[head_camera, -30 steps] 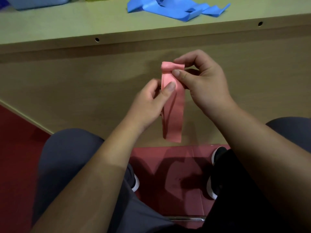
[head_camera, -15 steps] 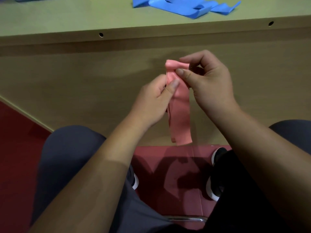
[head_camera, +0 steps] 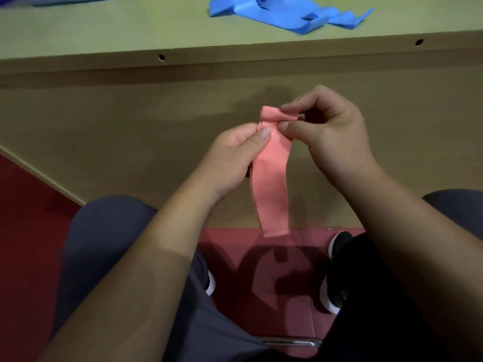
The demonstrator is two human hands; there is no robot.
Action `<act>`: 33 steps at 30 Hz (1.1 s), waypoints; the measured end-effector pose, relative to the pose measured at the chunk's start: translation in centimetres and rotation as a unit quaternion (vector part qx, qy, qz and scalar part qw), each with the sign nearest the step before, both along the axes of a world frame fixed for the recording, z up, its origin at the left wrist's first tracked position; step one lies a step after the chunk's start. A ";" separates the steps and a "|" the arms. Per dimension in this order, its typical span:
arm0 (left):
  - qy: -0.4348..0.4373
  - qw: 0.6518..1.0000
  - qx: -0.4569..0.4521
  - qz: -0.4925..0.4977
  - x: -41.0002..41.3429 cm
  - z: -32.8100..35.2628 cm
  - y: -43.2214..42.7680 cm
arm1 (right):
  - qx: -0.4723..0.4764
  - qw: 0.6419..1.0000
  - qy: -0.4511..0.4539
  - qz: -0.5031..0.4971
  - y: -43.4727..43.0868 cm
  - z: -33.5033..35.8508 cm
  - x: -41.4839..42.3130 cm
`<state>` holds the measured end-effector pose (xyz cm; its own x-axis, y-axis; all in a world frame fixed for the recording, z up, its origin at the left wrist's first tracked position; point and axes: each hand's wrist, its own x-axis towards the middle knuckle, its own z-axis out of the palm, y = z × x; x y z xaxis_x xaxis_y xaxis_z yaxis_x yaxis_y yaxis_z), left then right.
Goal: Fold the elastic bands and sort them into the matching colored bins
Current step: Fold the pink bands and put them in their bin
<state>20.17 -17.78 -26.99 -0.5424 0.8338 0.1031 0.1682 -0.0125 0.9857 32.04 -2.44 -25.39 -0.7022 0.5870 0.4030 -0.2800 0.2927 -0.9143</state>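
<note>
Fingertips [head_camera: 265,133] of left hand [head_camera: 230,155] and right hand [head_camera: 334,137] pinch pink band [head_camera: 271,184] near its fold.

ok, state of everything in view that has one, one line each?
pink elastic band: off the table, top end folded over, rest hanging straight down.
left hand grip: thumb and fingers pinch the band just below the fold.
right hand grip: thumb and forefinger pinch the folded top.
blue elastic bands: loose, unfolded heap on the tabletop, untouched.
</note>
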 end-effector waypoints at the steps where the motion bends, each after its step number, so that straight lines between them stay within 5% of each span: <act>1: -0.003 1.000 0.003 0.002 0.1 -0.1 0.0 | -0.001 1.000 0.000 0.002 -0.1 -0.1 -0.1; 14: -0.077 0.996 0.018 0.038 -0.1 -0.4 -0.1 | 0.059 0.997 -0.042 0.031 0.0 -0.5 -0.2; 33: -0.067 0.997 0.019 0.038 0.2 0.2 -0.2 | 0.041 0.991 -0.122 0.020 -0.1 -0.4 -0.3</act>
<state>20.38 -18.00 -26.76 -0.6147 0.7867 0.0565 0.0361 -0.0434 0.9984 31.78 -2.53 -25.80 -0.8071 0.5288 0.2625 -0.0655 0.3616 -0.9300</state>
